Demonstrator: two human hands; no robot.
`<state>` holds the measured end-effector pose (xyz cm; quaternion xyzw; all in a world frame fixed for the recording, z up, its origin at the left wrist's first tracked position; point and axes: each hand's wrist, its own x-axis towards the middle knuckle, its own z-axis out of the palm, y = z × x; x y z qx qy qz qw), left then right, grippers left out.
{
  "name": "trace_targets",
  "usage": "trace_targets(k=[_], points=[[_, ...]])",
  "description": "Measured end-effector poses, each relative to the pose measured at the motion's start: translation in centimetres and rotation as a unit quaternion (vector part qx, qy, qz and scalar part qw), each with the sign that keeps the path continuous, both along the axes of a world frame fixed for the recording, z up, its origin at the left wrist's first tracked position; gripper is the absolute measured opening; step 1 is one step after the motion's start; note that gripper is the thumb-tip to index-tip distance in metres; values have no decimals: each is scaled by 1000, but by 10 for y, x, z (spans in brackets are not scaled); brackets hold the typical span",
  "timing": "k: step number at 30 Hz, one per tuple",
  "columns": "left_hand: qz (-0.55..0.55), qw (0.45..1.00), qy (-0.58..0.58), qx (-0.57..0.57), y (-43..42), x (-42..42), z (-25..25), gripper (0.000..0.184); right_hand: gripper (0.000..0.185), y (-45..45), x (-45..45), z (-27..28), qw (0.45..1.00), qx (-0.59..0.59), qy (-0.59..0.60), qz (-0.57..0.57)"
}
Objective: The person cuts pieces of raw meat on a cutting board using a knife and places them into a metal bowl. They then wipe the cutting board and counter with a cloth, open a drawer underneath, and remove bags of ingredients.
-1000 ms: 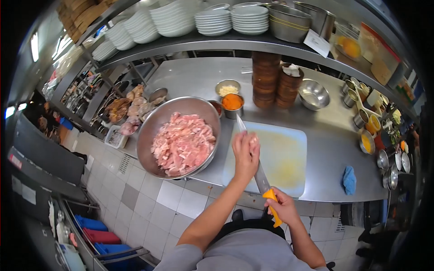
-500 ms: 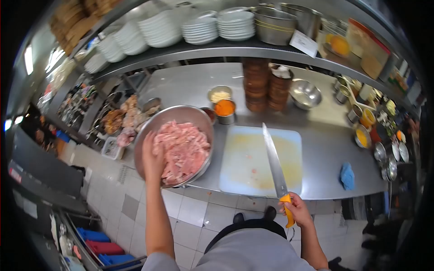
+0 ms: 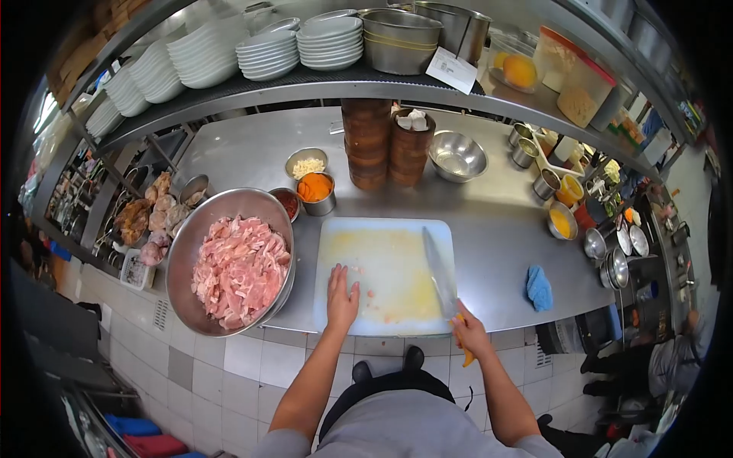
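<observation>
Head view: a person's two bare hands are working at a metal desk [image 3: 504, 237]. The left hand [image 3: 343, 302] is reaching over the near left part of a white cutting board [image 3: 366, 248], its fingers [image 3: 336, 277] stretching forward and its thumb standing apart; they are holding nothing that shows, and whether they are pressing on the board I cannot tell. Small pink scraps [image 3: 371, 293] are lying just beside this hand. The right hand [image 3: 471, 333] is gripping a knife [image 3: 440, 275], its fingers closing around the yellow handle [image 3: 467, 356] at the board's near right corner. The blade is slanting over the right side of the board, its tip pointing away from the person; whether it is lying flat or hovering just above I cannot tell.

Left of the board, a large steel bowl [image 3: 182, 263] is holding a heap of raw pink meat [image 3: 240, 273], its near side reaching past the desk's front edge. Behind the board's left corner, a steel pot [image 3: 319, 206] is holding orange pieces [image 3: 314, 185], and a bowl of pale bits [image 3: 308, 166] is standing just beyond it. Farther back, two brown round stacks [image 3: 366, 145] are standing side by side, and a blue cloth [image 3: 539, 288] is lying crumpled right of the board.
</observation>
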<state>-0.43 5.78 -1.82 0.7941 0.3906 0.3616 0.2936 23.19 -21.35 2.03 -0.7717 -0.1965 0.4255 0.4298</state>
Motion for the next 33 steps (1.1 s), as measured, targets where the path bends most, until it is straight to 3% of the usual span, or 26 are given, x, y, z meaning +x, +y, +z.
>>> trace_targets(k=[3,7,8,11,14,16,19,22,24,26,33], points=[[26,999,21,20,-2,4,-4,47,61,26,-20,3,992,-50,-27,109],[52,998,-36,13,-3,0,-2,47,61,22,-12,31,964,-48,-30,258],[51,998,-44,5,-5,-1,-2,46,61,19,0,28,963,-46,-30,265],[47,999,-18,0,-7,0,3,46,58,11,34,9,994,-11,37,99],[59,998,-4,16,-7,2,1,46,57,22,62,1,998,8,39,50],[75,997,1,17,-7,3,1,47,58,35,59,4,996,5,43,79],[108,994,-2,16,-12,4,1,47,55,49,53,22,950,-84,-16,302],[161,987,-22,22,-12,9,-7,47,53,56,77,15,918,-49,-32,391],[204,978,-34,15,-23,11,-12,47,55,60,98,12,961,-17,25,274],[208,978,-22,23,-37,14,-8,46,57,69,116,18,975,-47,3,218],[253,967,-19,30,-32,21,-4,45,57,86,116,20,879,-41,-87,466]])
